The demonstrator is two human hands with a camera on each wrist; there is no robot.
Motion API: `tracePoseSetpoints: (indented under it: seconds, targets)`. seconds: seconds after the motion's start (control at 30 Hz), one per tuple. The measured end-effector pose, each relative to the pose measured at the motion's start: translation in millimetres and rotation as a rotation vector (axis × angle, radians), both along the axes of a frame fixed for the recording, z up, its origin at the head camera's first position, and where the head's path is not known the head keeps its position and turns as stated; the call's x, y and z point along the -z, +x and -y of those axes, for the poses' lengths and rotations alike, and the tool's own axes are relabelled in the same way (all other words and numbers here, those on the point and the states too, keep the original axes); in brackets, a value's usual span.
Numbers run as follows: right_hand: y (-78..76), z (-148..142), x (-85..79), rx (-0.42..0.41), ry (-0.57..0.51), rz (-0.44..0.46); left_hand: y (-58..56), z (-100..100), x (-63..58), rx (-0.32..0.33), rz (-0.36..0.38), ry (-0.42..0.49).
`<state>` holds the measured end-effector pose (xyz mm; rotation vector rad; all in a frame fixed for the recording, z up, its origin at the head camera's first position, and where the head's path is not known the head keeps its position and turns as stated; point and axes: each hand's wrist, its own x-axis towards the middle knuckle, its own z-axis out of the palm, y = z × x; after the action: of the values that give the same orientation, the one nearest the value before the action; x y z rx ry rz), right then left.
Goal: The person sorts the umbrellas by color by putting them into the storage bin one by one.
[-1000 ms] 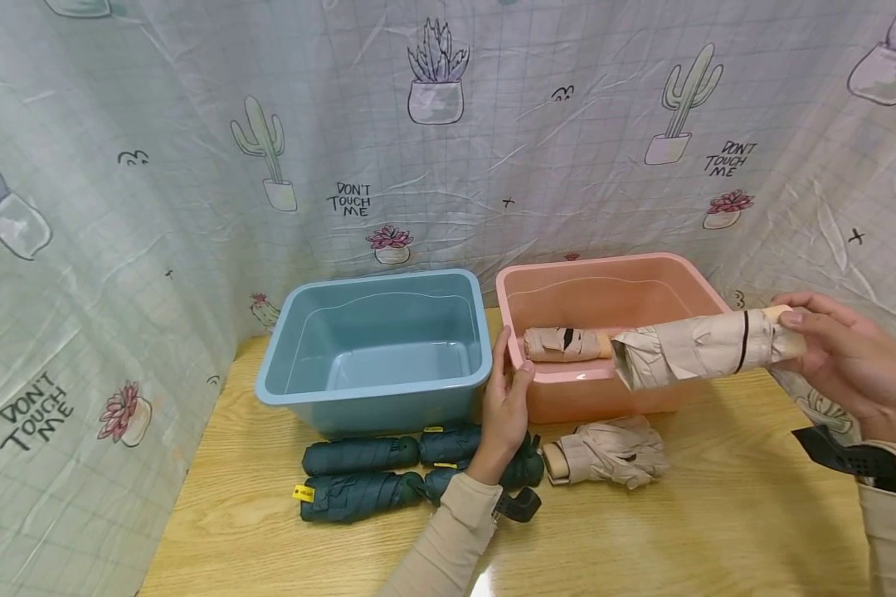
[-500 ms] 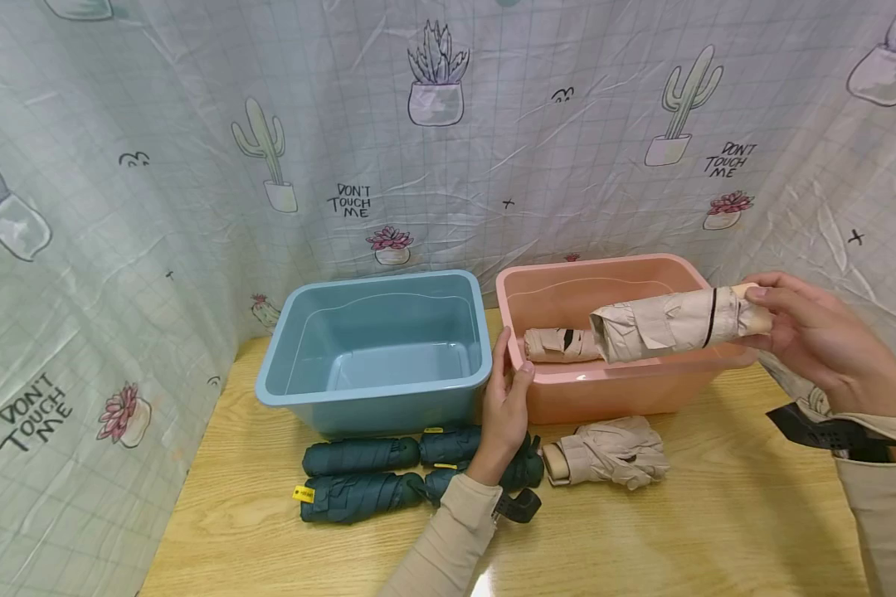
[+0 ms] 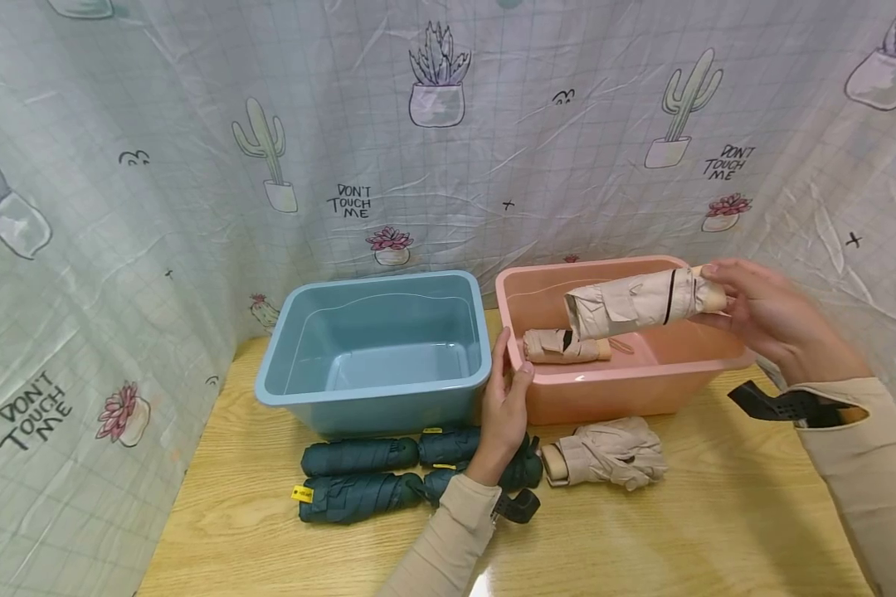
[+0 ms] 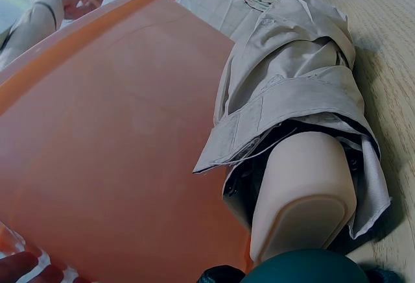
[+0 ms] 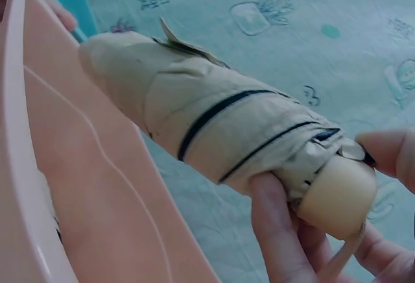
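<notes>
My right hand [image 3: 769, 319] holds a folded beige umbrella [image 3: 635, 303] by its handle end, tilted above the pink bin [image 3: 642, 380]. The right wrist view shows the fingers and thumb around the umbrella's pale handle [image 5: 340, 195]. My left hand [image 3: 504, 406] grips the near left corner of the pink bin at its rim. Inside that bin lies another beige umbrella [image 3: 560, 346]. A third, loosely wrapped beige umbrella [image 3: 612, 453] rests on the table in front of the bin; its pale handle [image 4: 305, 192] fills the lower part of the left wrist view.
A blue bin [image 3: 373, 394] stands left of the pink one. Several dark green folded umbrellas [image 3: 358, 497] with yellow tags lie before it, partly hidden by my left forearm. A cactus-print curtain [image 3: 343, 124] surrounds the wooden table [image 3: 231, 531].
My right hand has moved left and farther back, bringing the held umbrella from the pink bin's right front to above its inside. My left hand has stayed on the rim.
</notes>
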<state>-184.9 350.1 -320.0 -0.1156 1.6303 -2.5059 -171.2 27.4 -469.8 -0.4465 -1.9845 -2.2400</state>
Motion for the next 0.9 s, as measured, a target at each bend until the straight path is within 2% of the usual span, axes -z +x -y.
tracePoseSetpoints:
  seconds: [0.17, 0.37, 0.5, 0.9]
  targets:
    - [-11.9, 12.9, -5.9, 0.071, 0.099, 0.046, 0.1, 1.5, -0.5, -0.016, -0.003, -0.018]
    - [-26.5, 22.0, -8.2, 0.08, 0.168, 0.089, 1.1, 1.5, -1.7, -0.013, 0.007, -0.023]
    - [-32.5, 28.6, -8.6, 0.111, 0.308, 0.113, 0.8, 0.2, -1.8, -0.01, 0.011, -0.028]
    - [-59.3, 42.8, -3.2, 0.072, 0.501, 0.143, 1.9, 0.7, -2.9, -0.019, 0.021, -0.034]
